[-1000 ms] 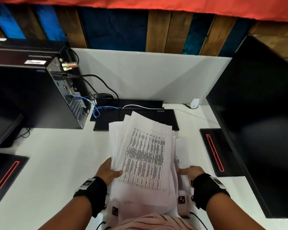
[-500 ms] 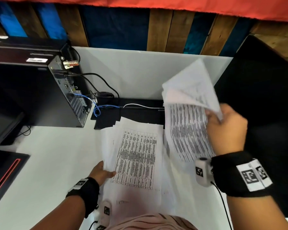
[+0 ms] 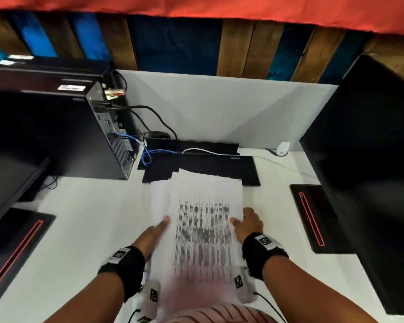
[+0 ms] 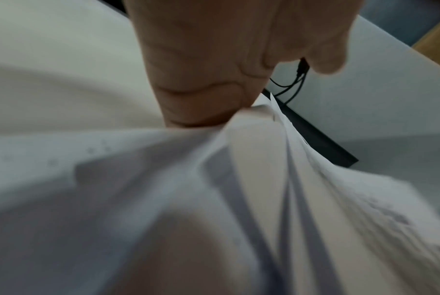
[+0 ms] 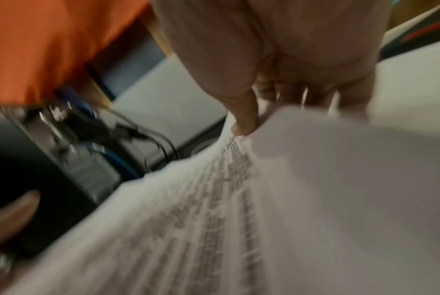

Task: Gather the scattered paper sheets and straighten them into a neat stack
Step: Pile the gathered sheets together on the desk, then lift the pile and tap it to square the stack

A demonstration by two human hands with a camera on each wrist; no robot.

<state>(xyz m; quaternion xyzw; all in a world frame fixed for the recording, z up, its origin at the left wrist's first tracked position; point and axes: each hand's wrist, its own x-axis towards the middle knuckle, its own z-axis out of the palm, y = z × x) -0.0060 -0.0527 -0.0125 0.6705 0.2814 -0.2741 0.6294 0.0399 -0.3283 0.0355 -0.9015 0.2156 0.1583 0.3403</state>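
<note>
A loose pile of white printed paper sheets (image 3: 203,229) lies on the white tabletop (image 3: 86,229), its far edges fanned unevenly over the near edge of a flat black keyboard (image 3: 219,166). The top sheet carries columns of dark print, smeared by blur. The person's left hand (image 3: 153,231) is at the left side of the pile, fingers (image 3: 163,221) stretched out straight along the paper edge; the left wrist view shows the thumb (image 4: 196,95) pressed onto the sheets, whose edges splay apart below it, though I cannot tell whether anything is gripped from beneath. The right hand (image 3: 248,223) sits against the right side of the pile, fingers (image 5: 244,119) bent down onto the paper; in the right wrist view a fingertip pushes into a fold of the top sheet, and it appears to pinch that edge, but the blur leaves this unsure. Left of the pile, beyond the bare tabletop, stands a black desktop computer tower (image 3: 56,136) with black and blue cables (image 3: 147,157) trailing from its back toward the keyboard. Right of the pile rises a large black monitor (image 3: 364,159), with a small white plug (image 3: 282,149) behind the keyboard's right end
</note>
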